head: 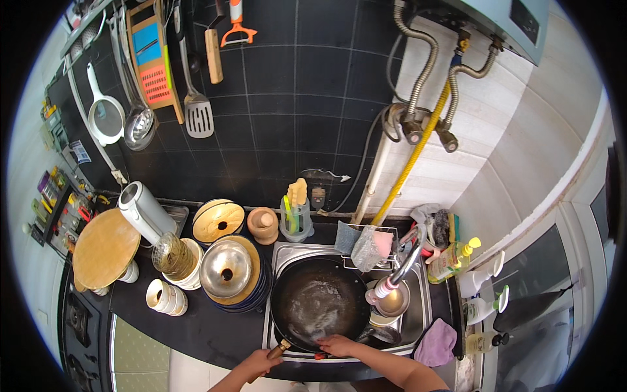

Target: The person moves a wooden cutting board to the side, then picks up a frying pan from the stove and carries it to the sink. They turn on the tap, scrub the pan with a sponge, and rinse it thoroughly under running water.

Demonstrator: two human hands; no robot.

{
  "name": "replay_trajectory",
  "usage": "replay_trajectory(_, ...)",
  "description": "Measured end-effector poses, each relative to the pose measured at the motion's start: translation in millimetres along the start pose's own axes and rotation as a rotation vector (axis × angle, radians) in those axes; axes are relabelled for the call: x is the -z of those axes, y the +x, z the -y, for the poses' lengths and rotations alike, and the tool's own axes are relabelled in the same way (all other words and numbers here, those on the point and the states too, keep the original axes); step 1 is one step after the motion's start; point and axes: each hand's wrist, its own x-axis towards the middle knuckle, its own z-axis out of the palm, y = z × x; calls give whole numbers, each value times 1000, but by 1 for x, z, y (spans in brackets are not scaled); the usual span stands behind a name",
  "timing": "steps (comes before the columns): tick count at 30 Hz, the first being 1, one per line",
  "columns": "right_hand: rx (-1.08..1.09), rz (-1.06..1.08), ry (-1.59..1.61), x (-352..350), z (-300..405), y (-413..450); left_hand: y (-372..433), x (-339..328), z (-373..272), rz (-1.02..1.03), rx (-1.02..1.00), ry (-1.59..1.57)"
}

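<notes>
A large black wok [321, 299] rests over the left part of a stainless steel sink [294, 247], with shallow water in its bottom. My left hand [259, 365] is closed around the wok's wooden handle [280, 349] at the front. At the wok's near inner edge is my right hand [335, 345], its fingertips low at the wet surface; whether they hold anything is hidden. Close by my right hand, a small red and black object [321, 356] lies at the rim. The chrome faucet [409, 255] with a pink and white nozzle stands over a metal bowl [393, 301] right of the wok.
Stacked bowls and plates with a metal lid [225, 269] stand left of the sink, near white cups [166, 297] and an electric kettle [147, 210]. A wire rack [370, 264] holds cloths behind the wok. To the right are a dish soap bottle [448, 264] and a purple cloth [436, 343].
</notes>
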Motion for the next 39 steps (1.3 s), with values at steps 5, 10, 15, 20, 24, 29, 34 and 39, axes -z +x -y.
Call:
replay_trajectory(5,-362,19,-148,44,31,-35,-8,19,7,470,146,-642)
replay_trajectory(10,-504,-281,-465,59,35,-59,-36,1,-6,562,66,-835)
replay_trajectory(15,-577,-663,-386,69,33,-77,-66,-15,-43,458,-1,-745)
replay_trajectory(20,-542,-931,-167,75,28,-101,-79,-21,-64,358,-6,-605)
replay_trajectory(24,-532,-987,25,76,26,-121,-90,-26,-80,204,-33,-431)
replay_trajectory(29,-494,-1069,94,75,16,-136,-99,-32,-102,72,-13,-281)
replay_trajectory(34,-492,-1165,47,95,12,-147,-111,-41,-119,-31,-28,-126)
replay_trajectory(39,-530,-1217,42,116,-6,-147,-130,-46,-143,-108,-7,-31)
